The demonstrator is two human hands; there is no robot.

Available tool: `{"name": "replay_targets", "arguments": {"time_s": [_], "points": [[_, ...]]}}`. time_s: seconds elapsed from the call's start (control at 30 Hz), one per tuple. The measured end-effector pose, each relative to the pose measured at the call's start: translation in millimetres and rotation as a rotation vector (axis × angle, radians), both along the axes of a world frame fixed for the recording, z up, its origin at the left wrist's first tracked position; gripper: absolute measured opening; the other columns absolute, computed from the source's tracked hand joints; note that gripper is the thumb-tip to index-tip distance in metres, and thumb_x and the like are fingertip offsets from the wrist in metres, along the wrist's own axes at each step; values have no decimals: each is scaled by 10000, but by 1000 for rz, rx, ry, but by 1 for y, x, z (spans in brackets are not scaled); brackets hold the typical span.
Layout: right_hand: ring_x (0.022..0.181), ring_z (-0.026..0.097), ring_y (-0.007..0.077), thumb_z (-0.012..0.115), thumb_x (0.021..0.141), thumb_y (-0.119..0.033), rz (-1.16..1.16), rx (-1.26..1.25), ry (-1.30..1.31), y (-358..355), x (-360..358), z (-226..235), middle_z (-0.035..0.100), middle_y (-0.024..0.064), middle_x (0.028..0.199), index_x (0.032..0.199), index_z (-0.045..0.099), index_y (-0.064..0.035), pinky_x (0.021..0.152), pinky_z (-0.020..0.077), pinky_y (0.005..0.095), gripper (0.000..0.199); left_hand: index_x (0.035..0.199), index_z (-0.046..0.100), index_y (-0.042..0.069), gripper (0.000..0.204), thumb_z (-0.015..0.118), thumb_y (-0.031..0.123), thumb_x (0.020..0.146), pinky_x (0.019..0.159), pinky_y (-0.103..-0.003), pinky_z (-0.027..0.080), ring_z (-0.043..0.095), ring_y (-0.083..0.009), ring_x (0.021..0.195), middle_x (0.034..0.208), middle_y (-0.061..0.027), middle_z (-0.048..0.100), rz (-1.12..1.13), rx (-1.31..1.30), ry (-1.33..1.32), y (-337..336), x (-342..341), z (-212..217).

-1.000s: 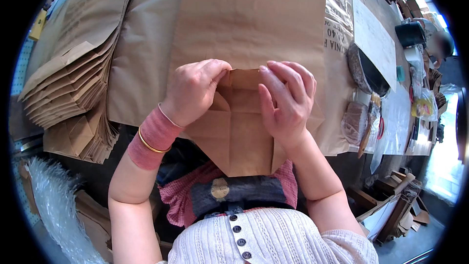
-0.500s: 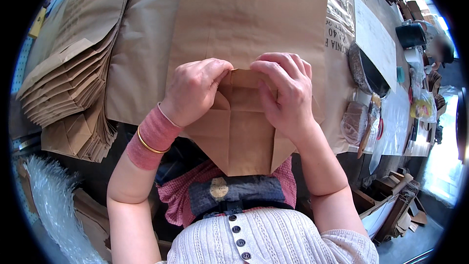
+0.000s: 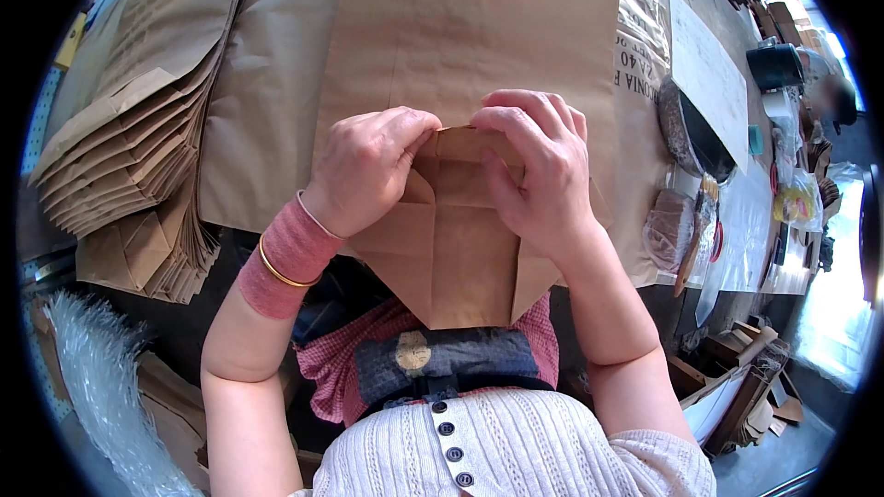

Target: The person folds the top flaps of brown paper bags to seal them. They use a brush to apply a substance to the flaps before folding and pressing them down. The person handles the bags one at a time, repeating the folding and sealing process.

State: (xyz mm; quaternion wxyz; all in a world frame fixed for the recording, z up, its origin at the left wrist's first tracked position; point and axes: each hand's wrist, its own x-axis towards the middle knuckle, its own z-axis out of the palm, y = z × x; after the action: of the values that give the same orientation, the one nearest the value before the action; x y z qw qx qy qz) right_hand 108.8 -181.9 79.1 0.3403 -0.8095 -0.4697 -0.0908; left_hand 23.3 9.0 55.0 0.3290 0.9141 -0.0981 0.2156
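Note:
A large brown paper bag lies in front of me, its folded end reaching over the table's near edge toward my lap. My left hand pinches the top edge of the bag's folded flap on its left side. On the right side of that flap, my right hand grips the same edge, thumb in front and fingers bent behind. Between the two hands a short stretch of the raised edge shows. Both sets of fingertips are partly hidden by the paper and knuckles.
Several folded paper bags are stacked at the left. To the right are a dark oval bowl, a white board, a brush and a knife. Clear plastic strands hang at lower left. Another person appears far right.
Both hands keep their hold on the flap. My right hand has risen very slightly, and the flap edge between the hands has tilted a little.

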Motion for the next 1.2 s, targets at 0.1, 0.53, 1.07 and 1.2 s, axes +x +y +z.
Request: {"name": "replay_targets", "arguments": {"time_s": [0.1,0.53,1.07,1.2], "points": [[999,568,278,652,662,-22,-1,-6,-10,1,2,0,618,53,1065,969,625,-118,891,398,409,323,953,619,38,112,593,20,846,682,-386,529,657,-317,783,858,-121,671,5,-4,31,0,0,1],[877,577,193,670,715,-97,-34,43,-405,0,0,-20,609,-8,922,919,662,-120,842,395,379,206,921,615,48,82,593,23,846,651,-368,524,655,-289,743,813,-96,664,8,-7,5,-3,0,1],[838,565,228,714,730,-138,-113,32,-141,25,-15,-5,623,10,783,778,615,-119,856,382,389,112,917,595,59,71,621,49,852,618,-374,519,651,-297,709,791,-109,661,52,13,-57,-5,-1,0],[809,565,219,708,726,-111,-109,125,-107,29,-17,-11,618,3,757,769,616,-120,851,383,383,102,909,586,65,66,618,58,852,615,-372,517,651,-290,705,780,-104,658,18,24,-79,-3,-2,1]]}}
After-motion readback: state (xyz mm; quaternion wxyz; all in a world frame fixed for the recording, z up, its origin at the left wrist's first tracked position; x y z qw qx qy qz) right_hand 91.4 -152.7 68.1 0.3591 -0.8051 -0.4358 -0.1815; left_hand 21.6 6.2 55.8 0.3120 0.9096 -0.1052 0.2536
